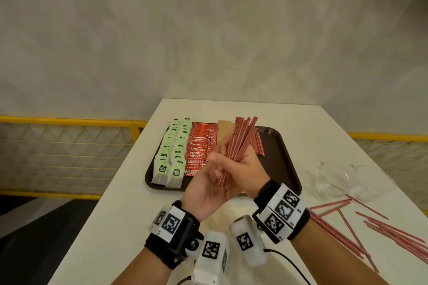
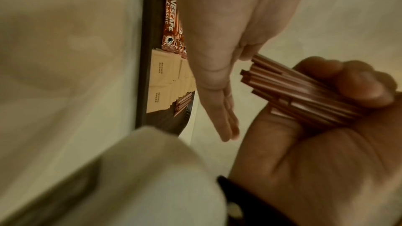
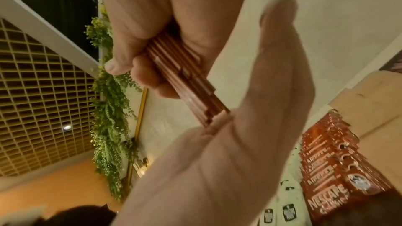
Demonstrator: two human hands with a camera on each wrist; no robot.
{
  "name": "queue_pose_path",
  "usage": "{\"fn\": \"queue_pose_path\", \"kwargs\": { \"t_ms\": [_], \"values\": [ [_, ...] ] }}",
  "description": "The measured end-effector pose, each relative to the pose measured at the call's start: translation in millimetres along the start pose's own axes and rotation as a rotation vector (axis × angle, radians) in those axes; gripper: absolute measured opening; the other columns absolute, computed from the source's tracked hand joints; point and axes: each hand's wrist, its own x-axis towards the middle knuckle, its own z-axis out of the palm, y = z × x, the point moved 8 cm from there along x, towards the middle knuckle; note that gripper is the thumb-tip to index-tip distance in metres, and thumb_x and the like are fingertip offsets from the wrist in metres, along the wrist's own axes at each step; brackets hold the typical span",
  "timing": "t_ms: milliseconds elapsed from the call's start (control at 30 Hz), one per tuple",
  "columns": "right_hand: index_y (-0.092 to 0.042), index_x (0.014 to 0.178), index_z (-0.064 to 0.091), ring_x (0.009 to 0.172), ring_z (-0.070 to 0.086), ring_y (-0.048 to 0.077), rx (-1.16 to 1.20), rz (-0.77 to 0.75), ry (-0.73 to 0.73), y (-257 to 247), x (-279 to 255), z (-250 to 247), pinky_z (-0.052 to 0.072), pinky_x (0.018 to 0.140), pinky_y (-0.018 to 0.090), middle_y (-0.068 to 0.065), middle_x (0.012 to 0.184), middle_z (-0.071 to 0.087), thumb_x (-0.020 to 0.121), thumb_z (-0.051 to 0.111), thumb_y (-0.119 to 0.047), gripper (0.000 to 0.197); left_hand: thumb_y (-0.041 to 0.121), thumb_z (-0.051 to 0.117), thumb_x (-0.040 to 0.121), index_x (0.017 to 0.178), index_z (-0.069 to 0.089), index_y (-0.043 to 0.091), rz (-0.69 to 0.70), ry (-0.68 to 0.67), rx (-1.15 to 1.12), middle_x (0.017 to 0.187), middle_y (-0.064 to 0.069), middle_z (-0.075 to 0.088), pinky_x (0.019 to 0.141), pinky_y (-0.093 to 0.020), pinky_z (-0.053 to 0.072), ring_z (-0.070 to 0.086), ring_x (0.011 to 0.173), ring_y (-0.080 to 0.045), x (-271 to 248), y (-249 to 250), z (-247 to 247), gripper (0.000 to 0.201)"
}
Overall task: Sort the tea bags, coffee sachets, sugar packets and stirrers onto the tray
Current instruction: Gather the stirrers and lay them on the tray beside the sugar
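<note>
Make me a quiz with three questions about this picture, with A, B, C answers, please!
1. Where are the loose stirrers lying?
A. on the table right of the tray
B. on the tea bags
C. on the floor

2. What colour are the tea bag tags?
A. blue
B. green
C. yellow

3. What is the right hand doing?
A. lying flat on the table
B. gripping a bundle of stirrers
C. lifting the tray

Answers: 1 A, they lie on the white table beside the tray. 2 B, the tags look green. 3 B, its fingers curl round the bundle while the flat left hand touches its ends.
</note>
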Motion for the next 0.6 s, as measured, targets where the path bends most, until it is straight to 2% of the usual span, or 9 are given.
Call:
{"fn": "queue_pose_path", "kwargs": {
  "t_ms": [133, 300, 367, 467, 600],
  "values": [
    [-0.028, 0.064, 0.057, 0.050, 0.051, 0.015, -0.020, 0.023, -0.043, 10.8, 2.5, 8.5, 0.047, 0.062, 0.028, -0.004, 0.051, 0.053, 0.077, 0.067, -0.027, 0.016, 0.038, 0.041, 0.087, 0.108, 0.063, 0.010, 0.039, 0.026, -0.028, 0.107, -0.018, 0.067, 0.085, -0.047, 0.052, 0.063, 0.102, -0.031, -2.0, 1.9, -2.6, 0.042],
    [-0.029, 0.070, 0.059, 0.058, 0.058, 0.019, -0.003, 0.082, -0.056, 21.0, 1.8, 9.1, 0.051, 0.071, 0.033, -0.002, 0.057, 0.059, 0.076, 0.068, -0.028, 0.011, 0.041, 0.039, 0.086, 0.113, 0.060, 0.012, 0.063, 0.044, -0.080, 0.108, -0.017, 0.068, 0.080, -0.043, 0.056, 0.064, 0.100, -0.030, -4.8, 1.6, -6.2, 0.045],
    [-0.022, 0.075, 0.060, 0.062, 0.060, 0.019, -0.002, 0.128, -0.051, 27.2, 1.0, 7.5, 0.053, 0.075, 0.035, 0.002, 0.062, 0.061, 0.076, 0.070, -0.024, 0.010, 0.040, 0.036, 0.090, 0.117, 0.058, 0.012, 0.071, 0.040, -0.103, 0.111, -0.016, 0.067, 0.079, -0.043, 0.056, 0.065, 0.100, -0.030, -5.4, 0.6, -7.3, 0.045],
    [-0.011, 0.081, 0.060, 0.066, 0.061, 0.017, 0.008, 0.186, -0.026, 32.8, -0.7, 3.1, 0.053, 0.075, 0.032, 0.000, 0.066, 0.063, 0.081, 0.070, -0.010, 0.009, 0.038, 0.038, 0.090, 0.123, 0.054, 0.010, 0.074, 0.052, -0.099, 0.121, -0.018, 0.062, 0.088, -0.043, 0.053, 0.063, 0.107, -0.029, -5.8, -0.5, -8.4, 0.046],
    [-0.012, 0.083, 0.060, 0.069, 0.063, 0.013, 0.003, 0.211, -0.008, 31.2, -1.5, -0.1, 0.053, 0.073, 0.028, -0.005, 0.068, 0.065, 0.078, 0.070, -0.008, 0.012, 0.041, 0.037, 0.090, 0.133, 0.046, 0.010, 0.062, 0.068, -0.101, 0.131, -0.018, 0.055, 0.092, -0.043, 0.051, 0.056, 0.118, -0.031, -5.1, -4.7, -8.5, 0.053]
  ]
}}
